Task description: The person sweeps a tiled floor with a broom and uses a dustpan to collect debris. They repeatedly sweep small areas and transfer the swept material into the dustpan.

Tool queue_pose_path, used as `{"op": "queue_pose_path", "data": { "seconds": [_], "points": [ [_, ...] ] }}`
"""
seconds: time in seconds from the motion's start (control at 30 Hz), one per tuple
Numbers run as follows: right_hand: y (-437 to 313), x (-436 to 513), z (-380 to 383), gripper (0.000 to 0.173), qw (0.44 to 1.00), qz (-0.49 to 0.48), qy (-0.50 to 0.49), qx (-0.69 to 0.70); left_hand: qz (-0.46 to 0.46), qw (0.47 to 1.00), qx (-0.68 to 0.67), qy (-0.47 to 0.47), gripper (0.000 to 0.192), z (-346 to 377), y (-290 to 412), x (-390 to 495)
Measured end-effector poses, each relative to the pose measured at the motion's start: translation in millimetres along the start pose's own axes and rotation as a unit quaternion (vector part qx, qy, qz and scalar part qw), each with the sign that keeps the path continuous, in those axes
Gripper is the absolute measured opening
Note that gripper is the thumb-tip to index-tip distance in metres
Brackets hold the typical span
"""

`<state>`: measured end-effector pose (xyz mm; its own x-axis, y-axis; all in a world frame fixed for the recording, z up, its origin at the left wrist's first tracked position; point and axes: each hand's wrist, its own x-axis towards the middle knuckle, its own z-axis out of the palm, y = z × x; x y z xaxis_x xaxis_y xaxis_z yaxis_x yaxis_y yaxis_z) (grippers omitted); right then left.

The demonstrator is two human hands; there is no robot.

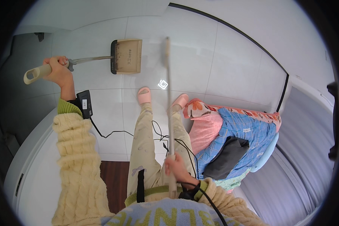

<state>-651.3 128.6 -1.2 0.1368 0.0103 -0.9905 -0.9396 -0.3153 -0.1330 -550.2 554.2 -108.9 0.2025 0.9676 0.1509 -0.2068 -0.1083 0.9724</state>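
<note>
My left hand (57,70) grips the cream handle (36,74) of a long-handled dustpan. The beige dustpan (130,56) rests on the tiles ahead of me, its black edge with comb teeth on the handle side. Dark bits show near those teeth. Close to my waist, my right hand (177,167) is closed around the pale pole (171,124) of a broom. That pole runs away from me to a narrow, blurred broom head (167,52), which is right of the dustpan and apart from it.
Pink slippers (144,96) are on my feet. Black cables (110,134) hang across my legs from a device (85,104) at my left wrist. At right lies a heap of fabric, with a blue checked cloth (237,127) and a dark grey cloth (226,158). A white wall (260,28) bounds the floor.
</note>
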Motion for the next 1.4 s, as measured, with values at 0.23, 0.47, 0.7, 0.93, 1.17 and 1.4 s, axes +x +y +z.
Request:
{"op": "queue_pose_path", "data": {
  "seconds": [0.23, 0.47, 0.7, 0.93, 1.17, 1.4],
  "points": [
    [-64, 86, -75, 0.010, 0.981, -0.142, 0.130, -0.017, 0.039, 0.991, 0.019, 0.127, 0.013, -56, 24, 6],
    [-184, 148, -138, 0.011, 0.966, -0.016, 0.036, 0.255, 0.062, 0.964, 0.071, 0.250, 0.015, -159, 54, 11],
    [-229, 203, -115, 0.009, 0.998, -0.055, 0.013, 0.025, 0.060, 0.956, 0.069, 0.279, 0.015, -245, 7, 24],
    [-112, 245, -41, 0.017, 0.918, -0.175, 0.120, -0.335, 0.043, 0.949, 0.027, 0.311, 0.015, -257, -16, 37],
    [-67, 185, -33, 0.022, 0.757, -0.195, 0.088, -0.617, 0.044, 0.948, 0.062, 0.308, 0.013, -255, -22, 29],
    [-53, 143, -6, 0.024, 0.865, -0.045, -0.123, -0.484, 0.039, 0.948, 0.059, 0.310, 0.015, -255, -26, 27]
  ]
}}
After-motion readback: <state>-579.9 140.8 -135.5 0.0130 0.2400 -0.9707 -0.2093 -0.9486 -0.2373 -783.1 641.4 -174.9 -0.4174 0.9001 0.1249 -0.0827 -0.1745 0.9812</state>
